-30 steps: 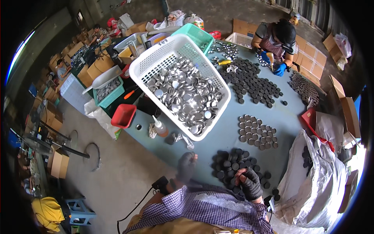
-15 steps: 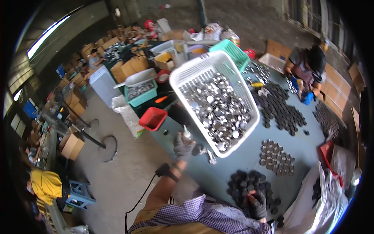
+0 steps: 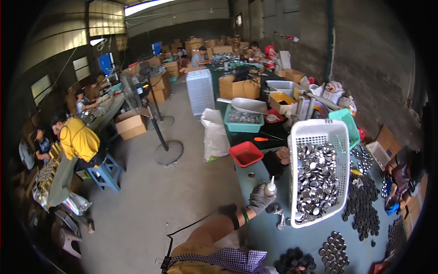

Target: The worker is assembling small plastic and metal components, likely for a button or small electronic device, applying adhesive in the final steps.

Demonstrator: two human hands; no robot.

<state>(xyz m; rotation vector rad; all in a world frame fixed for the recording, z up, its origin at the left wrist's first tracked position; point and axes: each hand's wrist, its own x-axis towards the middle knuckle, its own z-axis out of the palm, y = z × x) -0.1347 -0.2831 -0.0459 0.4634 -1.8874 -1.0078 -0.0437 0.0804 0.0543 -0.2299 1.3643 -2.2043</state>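
My left hand [image 3: 261, 199], in a grey glove, is closed around a small white squeeze bottle [image 3: 270, 188] with a pointed nozzle, held upright above the blue-green table. Just right of it a large white perforated basket [image 3: 295, 219] holds many shiny round metal caps [image 3: 317, 180]. A small whitish tube-like item [image 3: 281, 221] lies below the bottle. At the lower edge, a sliver of my right hand [image 3: 299, 269] shows among a heap of black round discs [image 3: 292, 259]; its fingers are mostly cut off. Beside that heap lies a patch of dark, metallic-rimmed discs [image 3: 334, 252].
A red tray [image 3: 246, 154], an orange-handled screwdriver [image 3: 262, 139] and a turquoise basket [image 3: 244, 128] are farther back on the table. At right, a co-worker [image 3: 404, 178] sits near spread black discs [image 3: 362, 205]. A standing fan [image 3: 159, 118] and a person in yellow [image 3: 81, 139] are at left.
My view has swung left and up, so the table sits farther right and lower. The left hand still grips the bottle. My right hand has nearly left the picture.
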